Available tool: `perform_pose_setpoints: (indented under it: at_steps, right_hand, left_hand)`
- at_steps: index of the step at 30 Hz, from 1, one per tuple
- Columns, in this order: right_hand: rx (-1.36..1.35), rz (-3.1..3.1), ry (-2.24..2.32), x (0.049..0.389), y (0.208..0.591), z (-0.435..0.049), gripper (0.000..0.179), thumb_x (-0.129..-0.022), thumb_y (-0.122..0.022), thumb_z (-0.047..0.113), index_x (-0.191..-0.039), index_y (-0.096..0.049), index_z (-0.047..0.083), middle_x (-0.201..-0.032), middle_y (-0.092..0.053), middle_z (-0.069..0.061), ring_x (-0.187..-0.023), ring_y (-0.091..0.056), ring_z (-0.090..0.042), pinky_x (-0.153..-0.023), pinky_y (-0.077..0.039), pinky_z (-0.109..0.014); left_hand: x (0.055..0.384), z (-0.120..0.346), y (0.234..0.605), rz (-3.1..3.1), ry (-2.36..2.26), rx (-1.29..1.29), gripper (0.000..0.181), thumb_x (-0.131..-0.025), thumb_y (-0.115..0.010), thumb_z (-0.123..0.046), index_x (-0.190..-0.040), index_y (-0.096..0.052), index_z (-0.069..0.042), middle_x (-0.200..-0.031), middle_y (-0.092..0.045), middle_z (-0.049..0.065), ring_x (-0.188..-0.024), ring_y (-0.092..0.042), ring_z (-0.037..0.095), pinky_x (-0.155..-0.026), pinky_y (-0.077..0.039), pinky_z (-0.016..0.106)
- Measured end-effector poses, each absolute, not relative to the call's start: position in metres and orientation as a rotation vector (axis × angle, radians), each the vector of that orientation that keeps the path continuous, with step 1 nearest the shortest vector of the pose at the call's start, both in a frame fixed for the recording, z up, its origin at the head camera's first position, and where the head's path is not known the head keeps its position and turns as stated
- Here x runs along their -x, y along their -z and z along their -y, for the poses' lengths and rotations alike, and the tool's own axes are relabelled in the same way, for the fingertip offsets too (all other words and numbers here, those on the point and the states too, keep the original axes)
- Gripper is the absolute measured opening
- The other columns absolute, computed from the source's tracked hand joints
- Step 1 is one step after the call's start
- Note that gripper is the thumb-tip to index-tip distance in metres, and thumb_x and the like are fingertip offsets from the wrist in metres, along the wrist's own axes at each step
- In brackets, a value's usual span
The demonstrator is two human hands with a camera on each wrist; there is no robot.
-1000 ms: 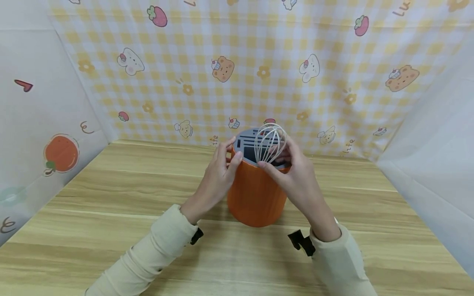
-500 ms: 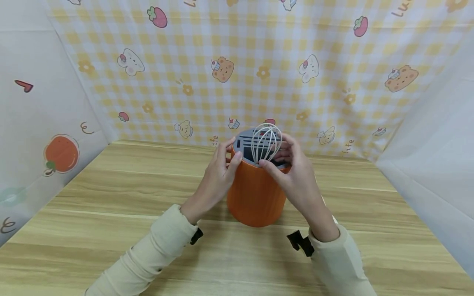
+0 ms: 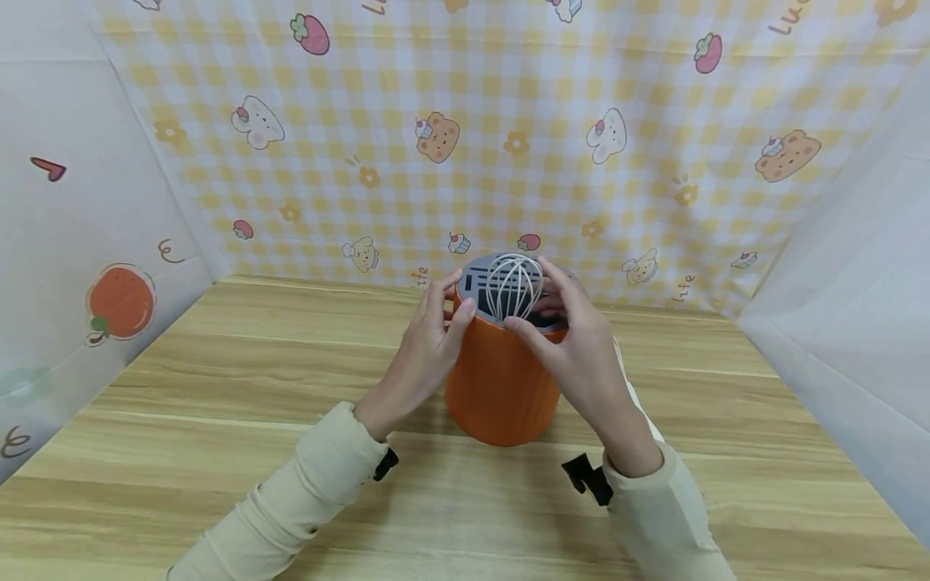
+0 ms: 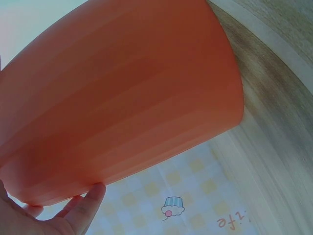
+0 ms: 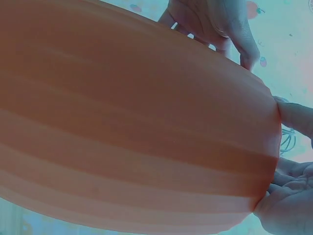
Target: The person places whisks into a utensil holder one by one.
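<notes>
An orange cylindrical utensil holder stands upright on the table, its grey top cut with slots and larger openings. My left hand grips its left rim, thumb on the near edge and fingers around the far side; fingertips press its wall in the left wrist view. Above the near opening rises a whisk, pale wire loops upward. My right hand holds the whisk low, thumb at the near rim and fingers behind the wires. The whisk's lower part is hidden. In the right wrist view the holder covers most of the scene.
The wood-grain table extends around the holder. A checked cloth with cartoon prints hangs close behind it, with white side sheets at left and right. A thin white object shows beyond my right forearm.
The whisk has shifted left and sunk a little lower at the opening, my right hand moving slightly left with it. The left hand and the holder have stayed in place.
</notes>
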State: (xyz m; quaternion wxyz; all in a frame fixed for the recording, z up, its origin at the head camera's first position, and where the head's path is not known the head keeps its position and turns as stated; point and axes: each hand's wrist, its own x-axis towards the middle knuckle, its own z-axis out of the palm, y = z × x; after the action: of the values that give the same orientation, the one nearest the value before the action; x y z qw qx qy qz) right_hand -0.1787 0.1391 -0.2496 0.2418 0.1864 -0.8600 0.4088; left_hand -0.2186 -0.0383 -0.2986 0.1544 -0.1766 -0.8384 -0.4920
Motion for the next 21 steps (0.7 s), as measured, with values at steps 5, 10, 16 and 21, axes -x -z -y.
perform_pose_setpoints:
  at_steps: [5, 10, 16, 21]
  right_hand:
    - [-0.538, 2.348, -1.113, 0.179, 0.25, -0.139, 0.073, -0.078, -0.073, 0.024, -0.142, -0.038, 0.015, -0.125, -0.054, -0.008, -0.104, -0.058, -0.02, -0.083, -0.053, -0.035]
    - [-0.557, 2.337, -1.124, 0.179, 0.25, -0.141, 0.07, -0.08, -0.073, 0.023, -0.141, -0.04, 0.013, -0.127, -0.053, -0.01, -0.109, -0.056, -0.02, -0.088, -0.049, -0.037]
    - [-0.6, 2.262, -1.295, 0.181, 0.247, -0.147, 0.061, -0.082, -0.07, 0.011, -0.136, -0.044, 0.008, -0.128, -0.052, -0.013, -0.108, -0.057, -0.022, -0.09, -0.048, -0.029]
    - [-0.611, 2.114, -1.464, 0.181, 0.242, -0.159, 0.051, -0.082, -0.066, 0.001, -0.13, -0.049, 0.002, -0.124, -0.056, -0.008, -0.105, -0.058, -0.024, -0.089, -0.048, -0.02]
  left_hand:
    - [0.219, 0.039, 0.299, 2.399, 1.416, 0.505, 0.052, -0.095, -0.032, -0.052, -0.141, -0.028, -0.027, -0.123, -0.044, 0.002, -0.103, -0.054, 0.02, -0.084, -0.052, 0.035]
    - [0.219, 0.039, 0.299, 2.403, 1.419, 0.503, 0.052, -0.095, -0.032, -0.052, -0.141, -0.028, -0.027, -0.125, -0.044, 0.003, -0.104, -0.054, 0.02, -0.085, -0.052, 0.036]
    - [0.218, 0.039, 0.299, 2.4, 1.421, 0.504, 0.052, -0.095, -0.032, -0.052, -0.141, -0.028, -0.027, -0.126, -0.044, 0.003, -0.103, -0.054, 0.019, -0.085, -0.052, 0.036]
    - [0.219, 0.038, 0.299, 2.403, 1.42, 0.504, 0.053, -0.095, -0.031, -0.053, -0.141, -0.028, -0.027, -0.125, -0.044, 0.003, -0.102, -0.054, 0.019, -0.084, -0.052, 0.035]
